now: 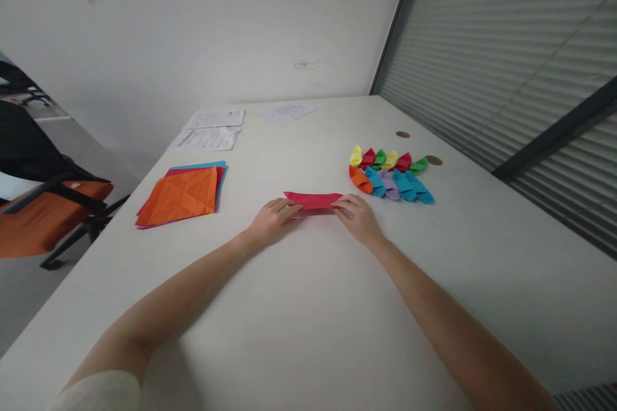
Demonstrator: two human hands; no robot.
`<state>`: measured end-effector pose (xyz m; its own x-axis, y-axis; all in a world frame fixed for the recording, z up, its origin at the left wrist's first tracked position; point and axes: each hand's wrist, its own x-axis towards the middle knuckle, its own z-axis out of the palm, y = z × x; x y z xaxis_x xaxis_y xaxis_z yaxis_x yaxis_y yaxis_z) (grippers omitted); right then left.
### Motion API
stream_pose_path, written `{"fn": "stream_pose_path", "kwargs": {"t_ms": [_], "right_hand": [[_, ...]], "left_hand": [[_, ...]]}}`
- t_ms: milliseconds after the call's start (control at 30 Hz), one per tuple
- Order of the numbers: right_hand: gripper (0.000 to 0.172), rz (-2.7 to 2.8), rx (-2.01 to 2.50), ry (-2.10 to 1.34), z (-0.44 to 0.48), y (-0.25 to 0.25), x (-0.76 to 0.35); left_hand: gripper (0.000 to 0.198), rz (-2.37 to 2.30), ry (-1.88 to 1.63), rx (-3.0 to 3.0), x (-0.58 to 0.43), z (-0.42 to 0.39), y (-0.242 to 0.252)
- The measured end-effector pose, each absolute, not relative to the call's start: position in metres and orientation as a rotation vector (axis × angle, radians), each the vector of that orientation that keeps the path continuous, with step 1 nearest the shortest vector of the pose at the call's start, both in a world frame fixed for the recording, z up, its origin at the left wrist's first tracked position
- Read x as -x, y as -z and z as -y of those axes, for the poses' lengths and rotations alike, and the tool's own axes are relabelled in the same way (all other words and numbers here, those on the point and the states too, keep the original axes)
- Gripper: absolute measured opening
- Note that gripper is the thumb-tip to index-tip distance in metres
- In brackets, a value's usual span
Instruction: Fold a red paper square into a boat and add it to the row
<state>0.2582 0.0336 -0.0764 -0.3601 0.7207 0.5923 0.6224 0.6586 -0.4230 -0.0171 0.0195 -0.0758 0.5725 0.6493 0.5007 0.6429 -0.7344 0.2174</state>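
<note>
A folded strip of red paper [315, 201] lies between my two hands near the middle of the white table. My left hand [274, 219] pinches its left end, thumb and fingers closed on the edge. At the other end, my right hand [360, 217] grips the paper the same way. Part of each end is hidden under the fingers. To the right and a little farther off sit several folded paper pieces [389, 181] in two rows, coloured yellow, red, green, orange, blue and lilac.
A stack of coloured paper sheets [186, 194], orange on top, lies at the left. Printed pages [207, 137] rest behind it, with another printed sheet [289, 112] at the back. An orange and black chair [53, 199] stands left of the table; blinds [496, 58] run along the right.
</note>
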Motion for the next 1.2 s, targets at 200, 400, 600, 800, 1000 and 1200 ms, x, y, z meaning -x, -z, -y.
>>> {"fn": "stream_pose_path", "kwargs": {"t_ms": [200,400,600,800,1000,1200], "right_hand": [[0.029,2.222,0.88,-0.387,-0.03,0.079,-0.256],[0.018,2.388,0.933,-0.125,-0.032,0.08,-0.257],[0.018,2.44,0.949,-0.159,-0.035,0.084,-0.262],[0.021,2.352,0.867,-0.275,-0.039,0.088,-0.264],[0.022,2.361,0.876,-0.292,-0.041,0.087,-0.268],[0.022,2.311,0.974,-0.375,-0.037,0.087,-0.261]], "left_hand": [[0.027,-1.181,-0.839,-2.811,0.023,-0.025,0.084],[0.026,-1.12,-0.793,-2.808,0.023,-0.025,0.084],[0.025,-1.114,-0.747,-2.816,0.025,-0.026,0.082],[0.03,-1.155,-0.756,-2.814,0.029,-0.024,0.083],[0.034,-1.009,-0.794,-2.866,0.033,-0.026,0.08],[0.032,-1.07,-0.868,-2.606,0.028,-0.027,0.077]]}}
